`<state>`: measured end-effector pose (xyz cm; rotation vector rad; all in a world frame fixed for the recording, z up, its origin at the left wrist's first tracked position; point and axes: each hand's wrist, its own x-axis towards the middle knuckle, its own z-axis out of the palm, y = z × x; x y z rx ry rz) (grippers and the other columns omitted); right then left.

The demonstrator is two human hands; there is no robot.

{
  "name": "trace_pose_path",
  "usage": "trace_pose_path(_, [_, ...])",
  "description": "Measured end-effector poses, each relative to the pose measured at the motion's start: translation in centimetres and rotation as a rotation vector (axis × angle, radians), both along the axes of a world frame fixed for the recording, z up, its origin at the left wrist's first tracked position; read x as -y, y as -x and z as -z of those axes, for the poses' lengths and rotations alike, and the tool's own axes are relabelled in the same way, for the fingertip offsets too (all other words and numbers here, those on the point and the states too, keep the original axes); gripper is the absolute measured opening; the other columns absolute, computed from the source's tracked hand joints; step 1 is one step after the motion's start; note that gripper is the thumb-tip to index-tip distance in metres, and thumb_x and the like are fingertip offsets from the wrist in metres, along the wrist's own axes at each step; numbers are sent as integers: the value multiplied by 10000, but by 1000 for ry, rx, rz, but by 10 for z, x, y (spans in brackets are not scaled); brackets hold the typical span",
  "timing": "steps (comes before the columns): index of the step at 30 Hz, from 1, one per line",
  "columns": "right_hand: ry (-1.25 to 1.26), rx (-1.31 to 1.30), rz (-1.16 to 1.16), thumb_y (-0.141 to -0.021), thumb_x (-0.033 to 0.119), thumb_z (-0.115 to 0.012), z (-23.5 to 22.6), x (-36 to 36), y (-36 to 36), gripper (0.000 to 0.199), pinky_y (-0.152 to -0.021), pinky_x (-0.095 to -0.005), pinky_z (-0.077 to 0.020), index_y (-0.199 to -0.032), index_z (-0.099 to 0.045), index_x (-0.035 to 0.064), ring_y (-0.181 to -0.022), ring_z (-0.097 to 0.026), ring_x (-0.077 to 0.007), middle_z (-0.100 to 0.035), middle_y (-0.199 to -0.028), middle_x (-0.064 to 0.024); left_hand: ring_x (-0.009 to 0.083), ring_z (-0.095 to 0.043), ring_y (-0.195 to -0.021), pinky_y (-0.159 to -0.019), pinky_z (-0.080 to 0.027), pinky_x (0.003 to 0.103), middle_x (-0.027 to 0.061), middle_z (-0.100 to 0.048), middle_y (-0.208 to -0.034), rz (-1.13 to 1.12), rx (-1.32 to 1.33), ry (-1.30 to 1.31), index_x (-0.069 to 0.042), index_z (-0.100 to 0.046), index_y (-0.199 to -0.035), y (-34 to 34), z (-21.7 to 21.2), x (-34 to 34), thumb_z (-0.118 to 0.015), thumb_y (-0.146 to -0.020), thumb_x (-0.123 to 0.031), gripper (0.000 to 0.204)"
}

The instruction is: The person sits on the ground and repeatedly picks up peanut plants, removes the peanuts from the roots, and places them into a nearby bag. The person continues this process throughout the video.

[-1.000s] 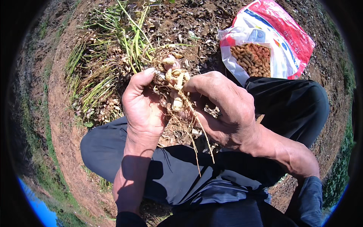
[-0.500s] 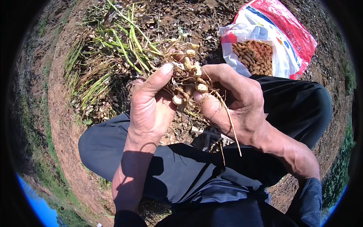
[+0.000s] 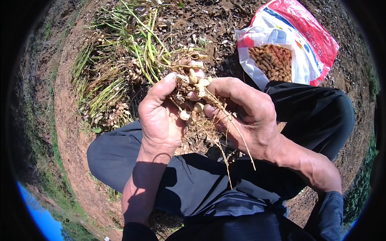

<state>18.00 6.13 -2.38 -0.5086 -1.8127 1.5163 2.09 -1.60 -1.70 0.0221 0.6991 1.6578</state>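
Note:
My left hand [image 3: 161, 112] is closed round the base of a peanut plant [image 3: 185, 86], its thumb pressed against the tangled roots. Green stems of that plant trail away to the upper left. Pale, soil-dusted peanut pods [image 3: 201, 86] hang among the roots between my two hands. From the right, my right hand [image 3: 249, 114] reaches into the roots with thumb and forefinger bent around a pod [image 3: 198, 107]; the fingers behind are partly hidden. Long thin roots [image 3: 237, 132] dangle below my right hand, over my lap.
A red and white plastic sack [image 3: 295, 44] lies at the upper right, its mouth showing picked peanuts [image 3: 273, 62]. Pulled peanut plants [image 3: 106, 86] are heaped at the left. My crossed legs in dark trousers [image 3: 317, 112] flank the work. Dry leaf litter [image 3: 213, 24] covers the soil beyond.
The root cluster has turned a little between my hands, and its dangling roots hang lower. Both hands have shifted slightly; my right thumb and forefinger are at a different place among the pods.

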Motion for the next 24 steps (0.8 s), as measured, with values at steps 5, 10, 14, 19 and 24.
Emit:
trace_pose_path(5, [-74,117,-103,-789,9,-712,-13,-14,-3,255,-606,-319,-520,-1009,-587,-31,-697,-646,-219,-631,-854,-132,271,-639,-986,-922,-519,388,201,-628,-1123,-58,-2,-3,109,-492,-1256,1,3,6,-543,-958,-211,440])
trace_pose_path(10, [195,101,-21,-810,20,-653,-13,-4,-2,209,-634,-305,-521,-1007,-601,-26,-690,-639,-182,-643,-804,-120,232,-640,-896,-807,-537,347,170,-643,-1004,-55,43,21,108,-513,-1215,-1,-6,1,-538,-927,-201,423])
trace_pose_path(14, [319,91,-61,-878,67,-642,-21,-3,-4,156,-632,-268,-505,-998,-629,-30,-726,-634,-133,-656,-790,-77,195,-567,-765,-635,-495,303,110,-578,-887,18,264,-85,91,-504,-1166,2,-11,0,-536,-871,-229,436])
trace_pose_path(19, [785,106,5,-929,120,-642,-37,-17,-6,147,-557,-211,-463,-1002,-639,-8,-669,-615,-78,-644,-771,-26,126,-451,-704,-540,-418,291,37,-450,-859,71,362,-246,66,-433,-1141,7,-9,3,-568,-846,-229,438])
trace_pose_path(24, [860,131,-43,-940,80,-577,-39,-33,-8,183,-554,-211,-493,-1109,-582,12,-769,-663,-145,-649,-1028,-88,119,-433,-633,-531,-391,277,1,-429,-764,104,465,-227,-17,-436,-1052,12,-14,1,-583,-855,-255,341])
